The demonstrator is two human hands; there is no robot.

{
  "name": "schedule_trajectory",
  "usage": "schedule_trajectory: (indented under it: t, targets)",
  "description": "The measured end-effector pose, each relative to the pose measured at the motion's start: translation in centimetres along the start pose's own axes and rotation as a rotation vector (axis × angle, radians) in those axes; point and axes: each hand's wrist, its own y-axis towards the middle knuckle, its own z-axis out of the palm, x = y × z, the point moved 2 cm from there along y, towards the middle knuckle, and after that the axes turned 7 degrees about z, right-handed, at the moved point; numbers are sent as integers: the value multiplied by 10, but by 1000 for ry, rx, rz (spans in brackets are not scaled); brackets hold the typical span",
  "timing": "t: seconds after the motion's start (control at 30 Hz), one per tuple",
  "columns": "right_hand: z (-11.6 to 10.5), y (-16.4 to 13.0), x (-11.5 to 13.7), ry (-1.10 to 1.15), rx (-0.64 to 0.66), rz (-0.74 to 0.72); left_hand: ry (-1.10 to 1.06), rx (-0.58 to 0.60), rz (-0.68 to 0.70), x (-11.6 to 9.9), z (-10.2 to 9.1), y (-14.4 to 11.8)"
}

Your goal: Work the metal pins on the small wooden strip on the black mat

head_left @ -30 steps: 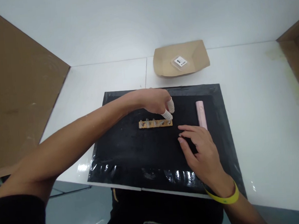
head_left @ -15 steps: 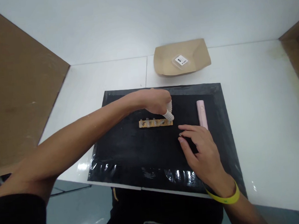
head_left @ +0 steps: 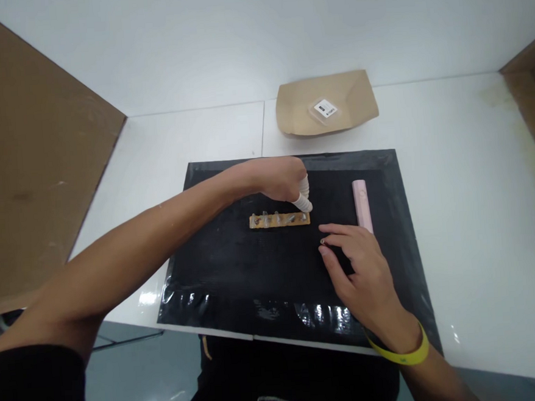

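A shallow tan cardboard tray [head_left: 359,105] sits at the back of the glossy white worktop [head_left: 470,211], near the plain white wall [head_left: 238,43]. Inside it lies a small clear plastic box [head_left: 318,114] with a white printed label [head_left: 326,108]. A rectangular black mat [head_left: 235,264] lies in front. A flat brown panel [head_left: 27,168] stands at left, above a grey, shiny floor [head_left: 124,381].

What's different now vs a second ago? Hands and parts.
Left hand: white-covered fingertips drew together and shifted slightly right, at the right end of the tan strip. No visible pick-up or release there. Unchanged: right hand pinching the small piece; strip, pink bar and cardboard tray where they were.
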Motion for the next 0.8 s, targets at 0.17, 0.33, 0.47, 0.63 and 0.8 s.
schedule_trajectory:
  t: [0.17, 0.33, 0.47, 0.63, 0.8]
  targets:
    - [0, 0, 0, 7, 6, 4, -20, -8, 28, 2, 0, 1]
    - [1, 1, 1, 8, 2, -5, -41, -14, 61, 5, 0, 1]
    - [1, 0, 0, 5, -2, -6, -31, -5, 111, 7, 0, -1]
    - [1, 0, 0, 8, 4, -1, -50, -47, 81, 11, 0, 0]
    - [2, 0, 0, 4, 3, -3, -23, -39, 89, 14, 1, 2]
